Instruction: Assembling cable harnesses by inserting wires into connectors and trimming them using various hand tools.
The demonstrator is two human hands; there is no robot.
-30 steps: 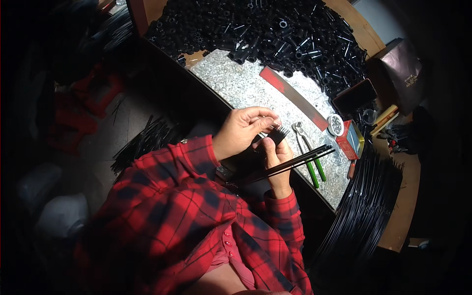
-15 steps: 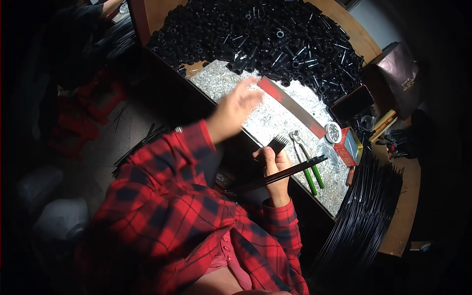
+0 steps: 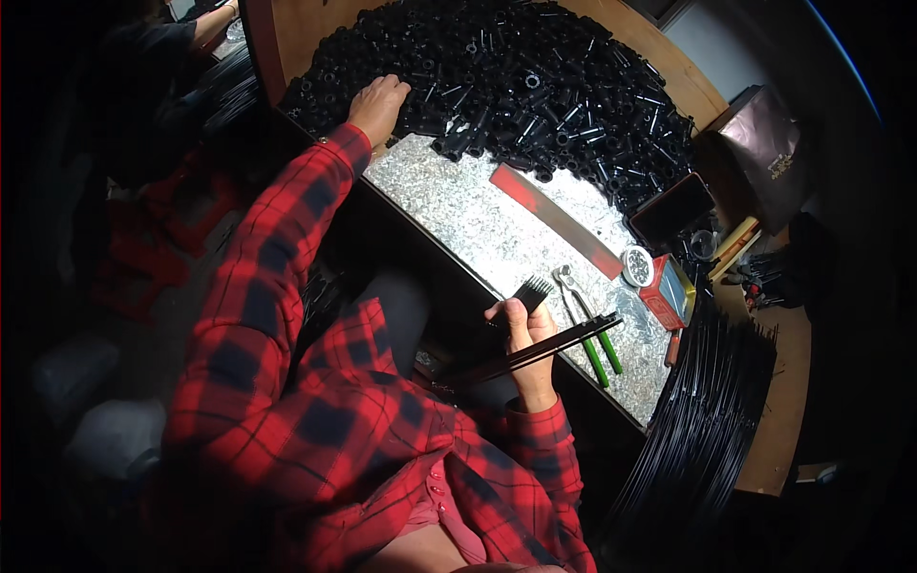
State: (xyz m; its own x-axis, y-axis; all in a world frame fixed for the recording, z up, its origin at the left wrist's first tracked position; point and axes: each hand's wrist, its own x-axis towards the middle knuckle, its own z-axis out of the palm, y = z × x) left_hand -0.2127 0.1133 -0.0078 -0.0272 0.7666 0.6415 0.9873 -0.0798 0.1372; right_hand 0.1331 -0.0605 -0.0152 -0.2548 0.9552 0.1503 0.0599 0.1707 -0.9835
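Note:
My left hand [image 3: 378,107] is at the left part of a heap of small black tubular parts [image 3: 535,81]. Its fingers are bent, and their tips are hidden among the parts. Near the front edge of the worktop, my right hand [image 3: 527,336] is closed around a bundle of thin black rods [image 3: 533,290], whose fine ends stick up above the thumb. Long dark strips [image 3: 564,346] cross in front of that wrist; what carries them is unclear. Beside this hand lie cutting pincers with green handles [image 3: 594,346]. Farther back, a flat red-and-grey bar [image 3: 559,222] rests on the speckled worktop [image 3: 430,201].
On the right are a round white dial [image 3: 637,265], a red box [image 3: 667,294], a dark phone-like slab [image 3: 673,207] and a dark shiny bag [image 3: 761,143]. Long black rods [image 3: 712,411] pile over the right edge. Another person's arm [image 3: 212,24] shows at upper left, above red stools [image 3: 143,277].
My left hand has moved from above the worktop, away and to the left, onto the heap. The right hand keeps its hold on the rods. The whole view has shifted slightly.

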